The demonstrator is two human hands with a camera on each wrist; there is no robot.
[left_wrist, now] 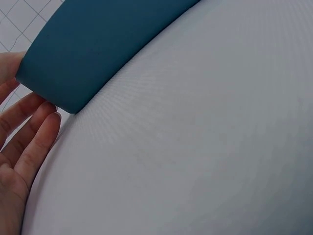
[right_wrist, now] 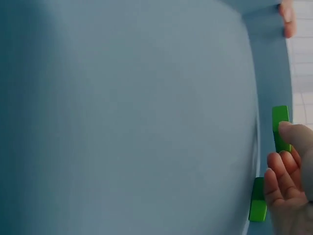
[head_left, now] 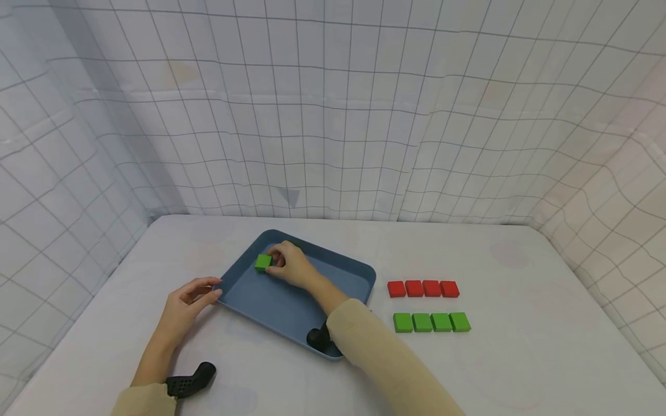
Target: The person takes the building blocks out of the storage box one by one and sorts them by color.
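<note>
A blue tray [head_left: 281,315] lies at an angle on the table. My left hand [head_left: 188,303] holds its left corner, with the thumb on one side and the fingers on the other; in the left wrist view those fingers [left_wrist: 41,134] touch the corner's outer wall. Inside the tray, near its far left side, my right hand [head_left: 292,266] pinches a green block [head_left: 263,263] between thumb and fingers. The right wrist view shows this green block [right_wrist: 280,117] close to the tray wall, and a second green block [right_wrist: 257,200] beside the fingers. That second one is mostly hidden behind the hand in the head view.
Right of the tray, several red blocks [head_left: 414,288] form a row, with a row of several green blocks [head_left: 422,322] nearer me. A black wrist device [head_left: 191,381] is on my left wrist, another [head_left: 318,339] on my right. Grid-patterned curtains [head_left: 333,127] surround the white table [head_left: 520,346].
</note>
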